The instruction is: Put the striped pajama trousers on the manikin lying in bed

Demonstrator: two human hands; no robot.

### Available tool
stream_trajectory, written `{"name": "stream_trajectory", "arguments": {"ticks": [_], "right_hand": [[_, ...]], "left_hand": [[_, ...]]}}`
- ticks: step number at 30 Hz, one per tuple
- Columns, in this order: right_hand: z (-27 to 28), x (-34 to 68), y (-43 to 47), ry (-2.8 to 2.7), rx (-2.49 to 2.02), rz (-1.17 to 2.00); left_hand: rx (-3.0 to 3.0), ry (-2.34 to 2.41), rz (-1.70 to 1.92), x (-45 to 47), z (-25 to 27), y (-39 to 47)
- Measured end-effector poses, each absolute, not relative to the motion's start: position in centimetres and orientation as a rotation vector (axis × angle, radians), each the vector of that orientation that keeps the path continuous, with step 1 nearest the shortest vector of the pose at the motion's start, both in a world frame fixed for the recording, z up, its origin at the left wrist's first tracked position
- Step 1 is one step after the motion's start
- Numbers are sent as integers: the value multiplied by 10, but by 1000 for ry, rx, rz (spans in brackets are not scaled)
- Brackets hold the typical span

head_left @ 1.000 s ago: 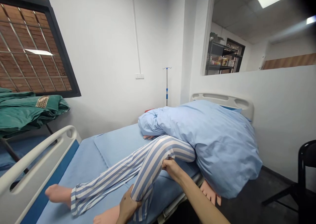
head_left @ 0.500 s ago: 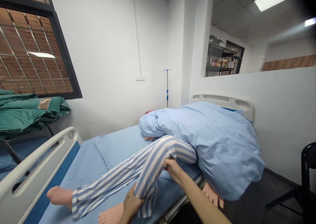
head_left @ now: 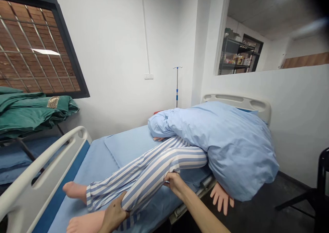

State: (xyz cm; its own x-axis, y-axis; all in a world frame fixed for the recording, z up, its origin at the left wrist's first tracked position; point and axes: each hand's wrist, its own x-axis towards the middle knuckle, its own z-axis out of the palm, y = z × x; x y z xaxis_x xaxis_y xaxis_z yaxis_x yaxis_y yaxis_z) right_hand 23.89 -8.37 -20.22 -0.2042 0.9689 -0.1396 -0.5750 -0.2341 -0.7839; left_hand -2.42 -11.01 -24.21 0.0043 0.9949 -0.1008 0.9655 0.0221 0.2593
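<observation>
A patient manikin lies on the bed, its two legs in blue-and-white striped pyjama trousers point(head_left: 154, 171). My left hand point(head_left: 115, 209) is wrapped round the near lower leg, above the bare near foot point(head_left: 86, 221). Behind the same knee, my right hand point(head_left: 174, 183) grips the trouser leg from below, its fingertips partly hidden. The near leg is slightly bent; beside it the far leg stretches out to its bare foot point(head_left: 74, 191). A light blue quilt point(head_left: 213, 133) covers the upper body, and one manikin hand point(head_left: 222, 198) hangs out below it over the bed's side.
The footboard point(head_left: 53, 171) rises at the left, the headboard point(head_left: 239, 101) at the far right. An IV pole point(head_left: 177, 85) stands behind the bed. Green folded fabric point(head_left: 33, 113) lies at the left, and a black chair point(head_left: 321, 185) is at the right edge.
The manikin's near leg has straightened, its knee lower and its foot farther toward the footboard. My left hand has moved left with the shin; my right hand stays behind the knee, slightly lower.
</observation>
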Motion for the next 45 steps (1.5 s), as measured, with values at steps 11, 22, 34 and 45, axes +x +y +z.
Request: {"name": "stream_trajectory", "arguments": {"ticks": [11, 22, 34, 45], "right_hand": [[-292, 195, -109, -370, -658, 1993], [-329, 184, -119, -242, -640, 2022], [-281, 212, -135, -478, -587, 1952], [-172, 292, -104, -860, -553, 1610]], "left_hand": [[2222, 2104, -125, -88, -236, -144], [2272, 2094, -340, -77, -221, -164], [2068, 2200, -104, -63, -260, -167], [1887, 1943, 396, 55, -254, -124]]}}
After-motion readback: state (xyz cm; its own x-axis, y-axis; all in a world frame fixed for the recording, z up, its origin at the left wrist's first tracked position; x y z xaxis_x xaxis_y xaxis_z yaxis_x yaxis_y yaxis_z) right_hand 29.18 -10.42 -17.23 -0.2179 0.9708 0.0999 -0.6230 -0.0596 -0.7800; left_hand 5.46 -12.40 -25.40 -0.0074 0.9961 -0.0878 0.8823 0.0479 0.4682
